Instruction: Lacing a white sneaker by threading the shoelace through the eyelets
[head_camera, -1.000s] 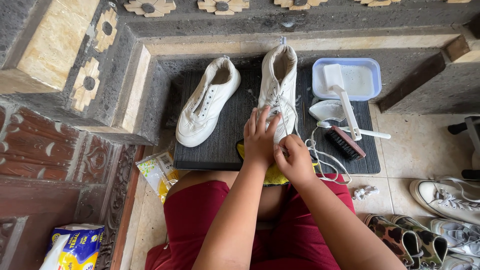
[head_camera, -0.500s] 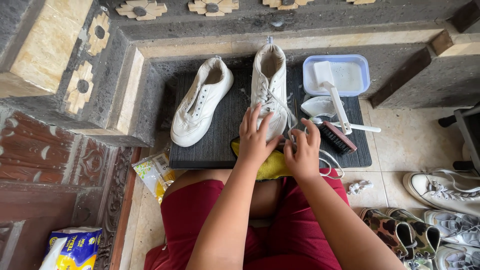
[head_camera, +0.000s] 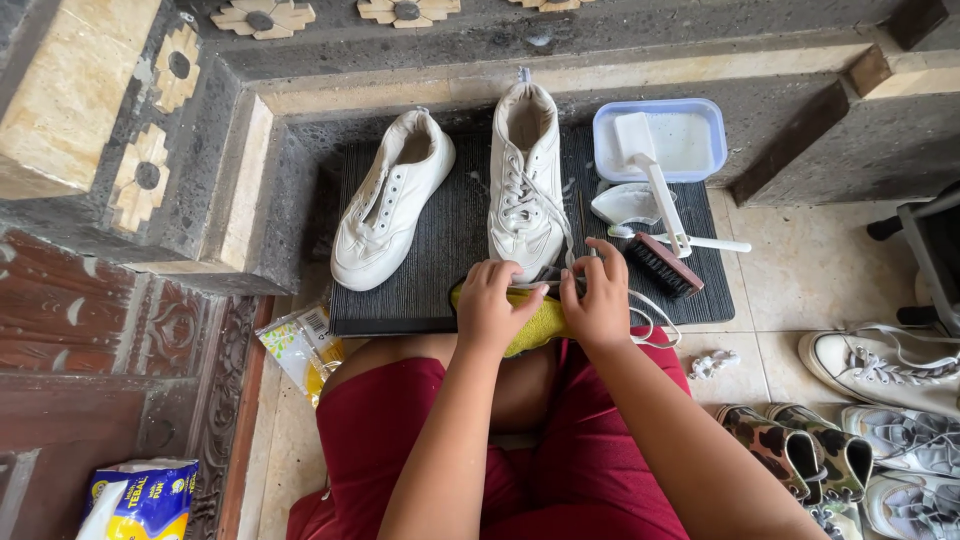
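Two white sneakers lie on a dark ribbed mat (head_camera: 440, 270). The left sneaker (head_camera: 385, 205) has no lace and is angled. The right sneaker (head_camera: 525, 180) is partly laced. My left hand (head_camera: 488, 308) and my right hand (head_camera: 598, 300) are at its toe, fingers curled, with a white shoelace (head_camera: 650, 322) stretched between them and trailing to the right. A yellow-green cloth (head_camera: 535, 325) lies under both hands, on my lap edge over red shorts.
A blue-rimmed tub (head_camera: 700, 135) of soapy water holds a white brush. A dark bristle brush (head_camera: 662, 264) and a toothbrush lie on the mat's right. Other shoes (head_camera: 880, 365) and a camouflage pair (head_camera: 800, 450) sit right. A packet (head_camera: 295, 345) lies left; stone steps surround the mat.
Both hands have drawn back from the lace eyelets of the right sneaker toward its toe and my lap. The camera has tilted slightly.
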